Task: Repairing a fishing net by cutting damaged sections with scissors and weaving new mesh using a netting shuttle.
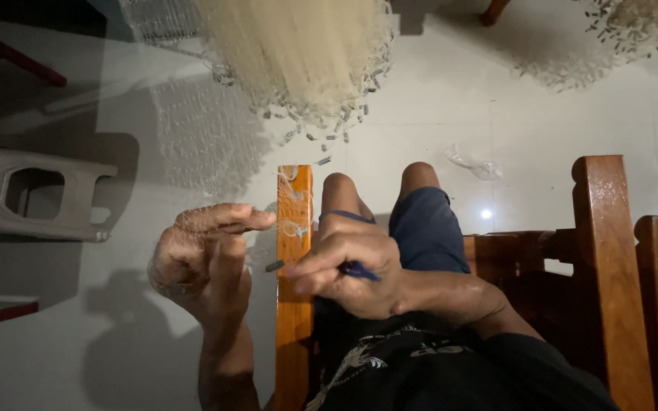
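Left hand (203, 259) is gripping fine fishing net (207, 152), fingers curled with mesh draped over them, likely keeping it taut for working. Right hand (344, 266) is pinching a dark blue netting needle (359, 271), its tip beside a small grey sinker (275, 266) between the hands. Net is trailing up to a weighted heap (306, 53) on the white floor (451, 99). Wooden chair arm (294, 304) is lying under the work, seemingly as a support.
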